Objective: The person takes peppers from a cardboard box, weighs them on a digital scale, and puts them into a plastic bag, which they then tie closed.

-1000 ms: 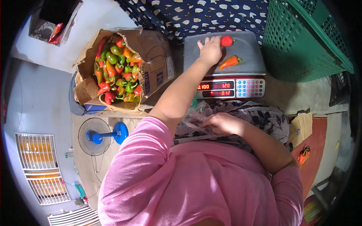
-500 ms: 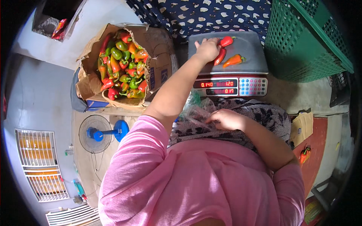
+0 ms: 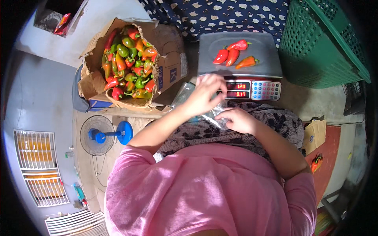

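Several peppers lie on the grey platform of a digital scale [image 3: 208,39]: red peppers [image 3: 232,57] grouped near the middle and an orange pepper [image 3: 248,62] at the right. My left hand [image 3: 205,96] is over the front of the scale, covering part of its lit display. Its fingers are loosely bent and apart, and nothing shows in them. Just below and to the right, my right hand [image 3: 241,120] pinches a clear plastic bag [image 3: 214,118] above my lap. Part of the bag is hidden under my left hand.
An open cardboard box [image 3: 169,59] full of red, green and orange peppers stands left of the scale. A tall green plastic basket [image 3: 311,51] is close on the right. A blue fan [image 3: 100,135] stands on the floor at the left. Dark patterned cloth [image 3: 220,17] hangs behind the scale.
My left hand has drawn back from the peppers to the scale's front edge. Another red pepper now shows where that hand was. My right hand stays at the plastic bag.
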Motion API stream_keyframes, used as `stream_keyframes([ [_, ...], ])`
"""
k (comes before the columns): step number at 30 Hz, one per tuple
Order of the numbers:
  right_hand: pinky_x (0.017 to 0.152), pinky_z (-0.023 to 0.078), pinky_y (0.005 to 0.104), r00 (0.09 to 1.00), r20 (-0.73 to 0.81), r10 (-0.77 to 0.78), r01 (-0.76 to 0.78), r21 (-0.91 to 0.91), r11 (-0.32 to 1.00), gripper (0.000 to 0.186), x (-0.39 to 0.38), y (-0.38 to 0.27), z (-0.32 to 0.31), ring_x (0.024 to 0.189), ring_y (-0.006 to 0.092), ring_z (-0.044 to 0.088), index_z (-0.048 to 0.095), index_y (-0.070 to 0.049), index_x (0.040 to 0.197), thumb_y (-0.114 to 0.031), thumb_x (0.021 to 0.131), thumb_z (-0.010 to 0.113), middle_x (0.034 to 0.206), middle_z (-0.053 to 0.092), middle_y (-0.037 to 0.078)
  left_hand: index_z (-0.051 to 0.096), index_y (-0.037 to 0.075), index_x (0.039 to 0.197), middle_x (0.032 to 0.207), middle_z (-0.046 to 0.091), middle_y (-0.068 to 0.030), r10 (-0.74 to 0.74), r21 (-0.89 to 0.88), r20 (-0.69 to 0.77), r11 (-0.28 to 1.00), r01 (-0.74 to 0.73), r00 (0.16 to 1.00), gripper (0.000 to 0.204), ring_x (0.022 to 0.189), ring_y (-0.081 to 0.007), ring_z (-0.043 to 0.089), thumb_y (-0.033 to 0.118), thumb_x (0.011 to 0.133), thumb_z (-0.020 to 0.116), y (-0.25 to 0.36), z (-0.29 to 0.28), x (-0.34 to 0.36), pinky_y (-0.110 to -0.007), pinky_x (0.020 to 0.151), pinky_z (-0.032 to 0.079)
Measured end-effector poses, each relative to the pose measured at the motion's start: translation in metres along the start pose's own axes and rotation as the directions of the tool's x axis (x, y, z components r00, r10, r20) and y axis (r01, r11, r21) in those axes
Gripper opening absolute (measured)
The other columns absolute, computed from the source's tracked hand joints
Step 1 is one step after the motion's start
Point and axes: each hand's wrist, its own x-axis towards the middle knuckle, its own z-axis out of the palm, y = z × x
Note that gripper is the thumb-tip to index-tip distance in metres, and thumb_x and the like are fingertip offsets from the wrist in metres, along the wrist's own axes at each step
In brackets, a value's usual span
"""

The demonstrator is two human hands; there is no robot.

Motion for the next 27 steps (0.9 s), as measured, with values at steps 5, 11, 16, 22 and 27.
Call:
stream_keyframes([
  [5, 0.076, 0.051, 0.0383, 0.989, -0.139, -0.044, 0.036, -0.058, 0.998, 0.043, 0.005, -0.003, 0.001, 0.086, 0.0323, 0.064, 0.066, -0.01, 0.111, 0.006, 0.072, 0.057, 0.11, 0.063, 0.018, 0.068, 0.017, 0.085, 0.109, 0.062, -0.0035, -0.124, 0.147, -0.018, 0.981, 0.125, 0.992, 0.014, 0.111, -0.023, 0.054, 0.021, 0.072, 0.073, -0.005, 0.015, -0.071, -0.051, 0.1, 0.027],
  [11, 0.094, 0.046, 0.0375, 0.964, -0.264, 0.027, -0.07, -0.153, 0.986, 0.053, 0.004, -0.005, -0.003, 0.111, 0.0355, 0.059, 0.062, -0.004, 0.122, 0.004, 0.071, 0.048, 0.121, 0.059, 0.024, 0.059, 0.025, 0.123, 0.098, 0.065, -0.0019, -0.257, 0.415, 0.043, 0.884, 0.217, 0.965, 0.05, 0.098, -0.0214, 0.063, 0.018, 0.074, 0.068, -0.008, 0.023, -0.094, -0.05, 0.095, 0.031],
  [16, 0.084, 0.049, 0.0342, 0.971, -0.235, 0.053, -0.102, -0.2, 0.974, 0.059, 0.007, 0.0, -0.001, 0.099, 0.0319, 0.062, 0.055, -0.003, 0.129, 0.005, 0.07, 0.049, 0.12, 0.059, 0.02, 0.059, 0.019, 0.12, 0.098, 0.061, -0.0013, -0.027, 0.173, -0.235, 0.983, 0.069, 0.972, 0.045, 0.097, -0.0201, 0.058, 0.019, 0.076, 0.068, 0.012, -0.044, -0.09, -0.043, 0.091, 0.034],
  [22, 0.078, 0.047, 0.0333, 0.966, -0.148, 0.213, -0.242, -0.213, 0.947, 0.055, 0.003, 0.004, -0.002, 0.086, 0.03, 0.06, 0.057, -0.003, 0.125, 0.002, 0.07, 0.054, 0.11, 0.06, 0.017, 0.066, 0.01, 0.094, 0.089, 0.063, -0.0063, -0.048, 0.316, -0.693, 0.876, 0.364, 0.719, 0.016, 0.092, -0.0259, 0.058, 0.008, 0.078, 0.065, -0.028, -0.147, -0.116, -0.039, 0.086, 0.04],
  [27, 0.071, 0.047, 0.0322, 0.982, -0.114, 0.152, -0.17, -0.172, 0.97, 0.053, 0.001, 0.015, 0.001, 0.074, 0.0242, 0.058, 0.059, -0.005, 0.122, 0.003, 0.07, 0.054, 0.106, 0.06, 0.016, 0.064, 0.008, 0.091, 0.088, 0.061, -0.0082, -0.183, 0.025, -0.928, 0.839, 0.543, 0.325, 0.013, 0.087, -0.0243, 0.059, 0.004, 0.079, 0.063, -0.116, -0.17, -0.169, -0.037, 0.077, 0.045],
])
